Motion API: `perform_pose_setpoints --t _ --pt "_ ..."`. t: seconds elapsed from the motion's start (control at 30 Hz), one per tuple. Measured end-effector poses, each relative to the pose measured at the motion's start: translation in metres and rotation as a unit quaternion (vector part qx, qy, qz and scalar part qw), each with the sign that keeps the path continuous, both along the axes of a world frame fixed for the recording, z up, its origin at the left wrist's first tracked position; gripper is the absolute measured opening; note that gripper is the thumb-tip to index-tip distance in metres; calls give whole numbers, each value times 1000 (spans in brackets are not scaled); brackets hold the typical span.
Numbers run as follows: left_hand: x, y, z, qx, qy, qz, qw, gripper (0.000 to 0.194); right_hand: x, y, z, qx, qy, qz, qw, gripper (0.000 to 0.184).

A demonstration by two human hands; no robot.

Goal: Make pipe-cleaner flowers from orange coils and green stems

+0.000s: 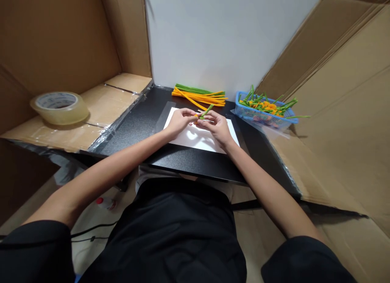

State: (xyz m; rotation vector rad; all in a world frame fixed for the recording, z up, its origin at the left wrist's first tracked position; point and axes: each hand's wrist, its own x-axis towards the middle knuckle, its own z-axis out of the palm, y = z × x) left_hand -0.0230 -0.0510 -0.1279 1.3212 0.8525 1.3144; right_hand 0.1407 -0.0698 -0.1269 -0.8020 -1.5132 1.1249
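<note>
Head view, and here we go: my left hand [181,122] and my right hand [217,128] are up together over a white sheet of paper [199,139]. Between them I've got a short green pipe cleaner [206,111], its free end poking up and to the right, with a bit of orange [197,116] at the end nearest my left hand. My left fingertips [192,116] are pinched in on that orange bit, and my right fingers [207,119] are closed on the green right beside it. Both hands are gripping, neither one released! How the orange joins the green is too small to make out from up here.

The paper lies on a black table [195,163], with a clear plastic sheet [166,114] showing at its far left corner. Straight ahead, near a white wall [219,39], there's a loose pile of long green and orange pipe cleaners [199,96], the orange ones on top. Off to my right, a blue plastic basket [243,108] is heaped with green stems and orange pieces. Over on my left, a roll of clear tape [59,108] lies on a cardboard shelf [118,100]. Down on the floor by my knee, a small white bottle [105,202] with a red cap lies near a black cable [91,230].
</note>
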Motion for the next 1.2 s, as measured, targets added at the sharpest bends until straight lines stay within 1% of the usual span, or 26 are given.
perform_pose_setpoints --t 0.1,0.2,0.3,0.37,0.47,0.57,0.63,0.7,0.8,0.93,1.07,1.13,1.17,1.2 --pt "1 1 -1 62 27 25 997 24 -1 2 0 15 6 -33 999 34" --pt "0 2 -3 123 69 61 988 16 2 6 0 37 32 -87 995 32" --pt "-2 3 -5 130 58 62 988 11 7 8 2 28 84 -118 989 31" --pt "-2 3 -6 116 44 48 991 10 9 8 4 11 106 -113 988 30" --pt "-1 2 -5 95 32 15 995 16 8 6 5 -5 98 -75 992 31" --pt "1 0 -4 82 11 -44 996 27 5 5 5 10 66 -18 998 33" --pt "1 -1 -3 83 -3 -68 994 33 4 5 5 26 48 4 998 34" --pt "0 -2 -1 86 -16 -70 994 36 4 4 6 37 35 4 999 37" --pt "-1 -3 2 78 -31 -52 995 38 8 3 8 56 -7 -10 998 43" --pt "-1 -4 3 72 -38 -51 995 38 11 4 8 80 -60 -44 994 44" --pt "-1 1 -4 47 -14 -41 998 28 8 1 6 108 -81 -94 986 36" --pt "-3 5 -5 43 8 -11 999 20 10 -1 12 136 -90 -131 978 32" --pt "-5 6 -2 50 19 10 999 17 15 -1 18 162 -100 -159 969 30" --pt "-7 4 3 65 28 31 997 15 23 0 27 194 -115 -198 954 29"
